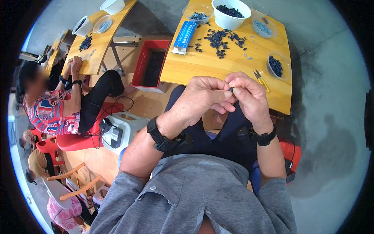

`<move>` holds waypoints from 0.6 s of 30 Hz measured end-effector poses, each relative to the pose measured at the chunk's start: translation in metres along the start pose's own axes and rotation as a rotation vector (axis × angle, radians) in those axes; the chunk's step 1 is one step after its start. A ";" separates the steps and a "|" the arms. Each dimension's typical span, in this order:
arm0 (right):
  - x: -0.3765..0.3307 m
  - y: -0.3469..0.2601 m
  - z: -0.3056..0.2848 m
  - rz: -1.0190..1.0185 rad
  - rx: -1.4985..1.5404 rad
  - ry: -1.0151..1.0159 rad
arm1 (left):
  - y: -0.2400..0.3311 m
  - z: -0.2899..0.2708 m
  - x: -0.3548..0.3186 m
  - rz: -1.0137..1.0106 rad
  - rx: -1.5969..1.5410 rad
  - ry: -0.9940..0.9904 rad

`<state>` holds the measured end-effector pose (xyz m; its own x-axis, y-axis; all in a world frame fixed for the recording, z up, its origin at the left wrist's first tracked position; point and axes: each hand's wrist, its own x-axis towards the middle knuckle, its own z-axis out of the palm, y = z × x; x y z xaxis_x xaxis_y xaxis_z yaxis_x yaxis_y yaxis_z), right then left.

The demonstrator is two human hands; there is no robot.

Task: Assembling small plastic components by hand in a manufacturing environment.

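My left hand [202,95] and my right hand [250,99] meet above my lap, at the near edge of the wooden table. Thumbs and fingers of both are pinched round a small dark cylindrical piece [231,89], mostly hidden by the fingertips. Beyond them on the table lies a loose pile of short black cylindrical pieces [218,42]. To the right of the pile, a small pair of yellow-handled snips [261,80] rests near a clear tub [288,64] with more dark pieces in it.
A white bowl [227,24] of black pieces stands at the back, beside clear tubs of small parts. A blue box [184,36] lies at the table's left. On the floor are a red bin [165,52] and a white stool [132,124]. Another person [54,105] sits at the left table.
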<state>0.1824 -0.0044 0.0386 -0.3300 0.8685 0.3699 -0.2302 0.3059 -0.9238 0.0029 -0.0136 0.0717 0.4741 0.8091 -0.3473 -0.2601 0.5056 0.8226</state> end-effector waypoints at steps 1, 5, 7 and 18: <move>0.000 0.001 -0.002 0.001 0.012 -0.020 | -0.001 0.000 0.000 0.013 0.039 0.009; -0.005 -0.011 0.007 0.169 0.115 0.033 | -0.003 0.000 -0.002 0.115 0.075 0.061; -0.005 -0.014 0.011 0.159 0.134 0.091 | 0.000 0.004 -0.003 0.138 0.097 0.068; -0.004 -0.012 0.013 0.136 -0.071 0.160 | -0.002 0.004 0.000 0.177 0.240 0.114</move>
<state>0.1745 -0.0166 0.0492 -0.2025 0.9528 0.2261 -0.1270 0.2034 -0.9708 0.0066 -0.0161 0.0714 0.3388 0.9133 -0.2261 -0.1183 0.2797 0.9528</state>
